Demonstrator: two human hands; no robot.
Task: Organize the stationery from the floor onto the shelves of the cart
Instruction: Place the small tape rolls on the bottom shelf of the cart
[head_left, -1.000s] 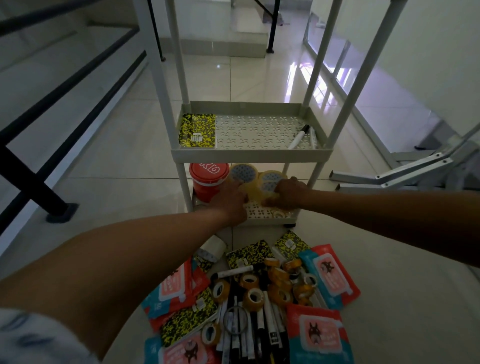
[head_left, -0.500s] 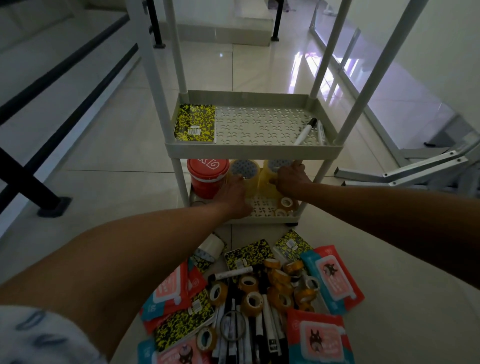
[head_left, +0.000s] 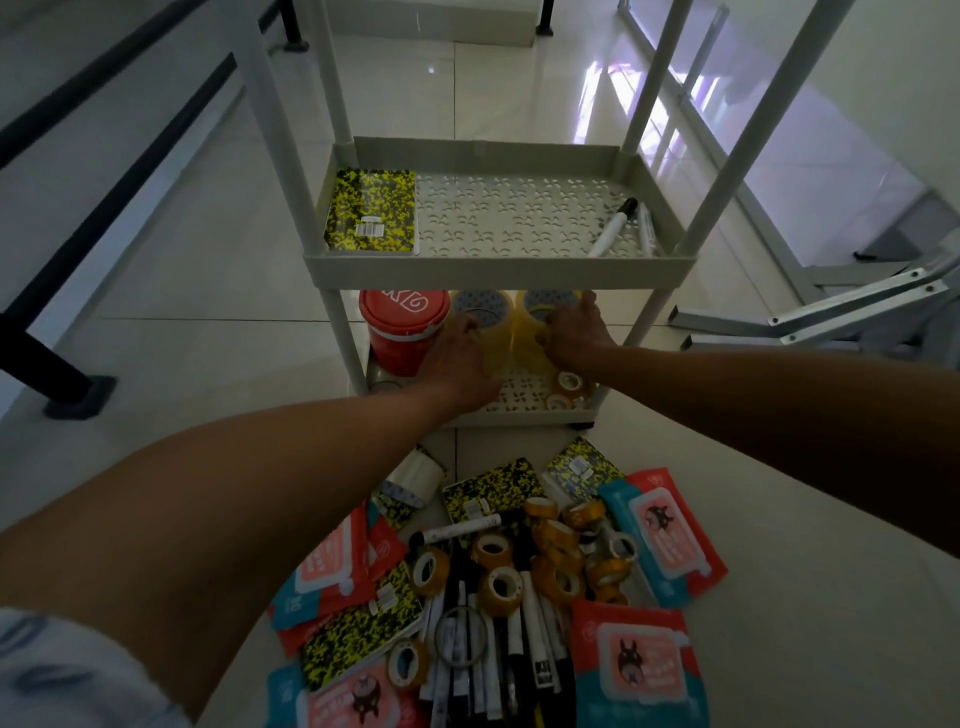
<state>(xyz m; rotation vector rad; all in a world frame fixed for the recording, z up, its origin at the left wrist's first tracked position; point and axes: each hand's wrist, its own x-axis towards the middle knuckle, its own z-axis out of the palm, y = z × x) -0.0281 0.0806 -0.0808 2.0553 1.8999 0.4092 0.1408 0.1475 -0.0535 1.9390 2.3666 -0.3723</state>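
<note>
While both arms reach forward under the upper shelf (head_left: 498, 270) of the pale plastic cart (head_left: 332, 104), the hands meet on the bottom shelf (head_left: 519, 400), whose floor is a perforated sheet of small cut-out marks. The left hand (head_left: 460, 358) lies with fingers curved against the near side of a wide translucent yellowish tape roll (head_left: 480, 306), and the right hand (head_left: 574, 335) curls round a second roll of the same kind (head_left: 548, 304) at its 12 o'clock; the two rolls stand side by side, touching or nearly so, their hollow cores facing up and toward the camera. At 9 o'clock from the left hand a red cylindrical tub (head_left: 402, 332) with a glossy lid stands upright, touching or just beside that hand. At 5 o'clock from the right hand a few small amber tape rolls (head_left: 569, 387) lie on the same shelf. On the upper shelf a yellow-and-black mottled notebook (head_left: 371, 213) lies flat at the left end, and a white marker (head_left: 613, 228) with a black cap lies at the right end, its long axis slanting from 7 to 1 o'clock, cap farthest away. On the glossy tiled floor (head_left: 208, 322), at 6 o'clock from the cart, lies a heap of small amber tape rolls (head_left: 556, 551), black and white markers (head_left: 519, 639) running mostly toward the cart, more mottled notebooks (head_left: 493, 493), soft red-and-teal wipe packs (head_left: 665, 535) and a whitish tape roll (head_left: 415, 475).
</note>
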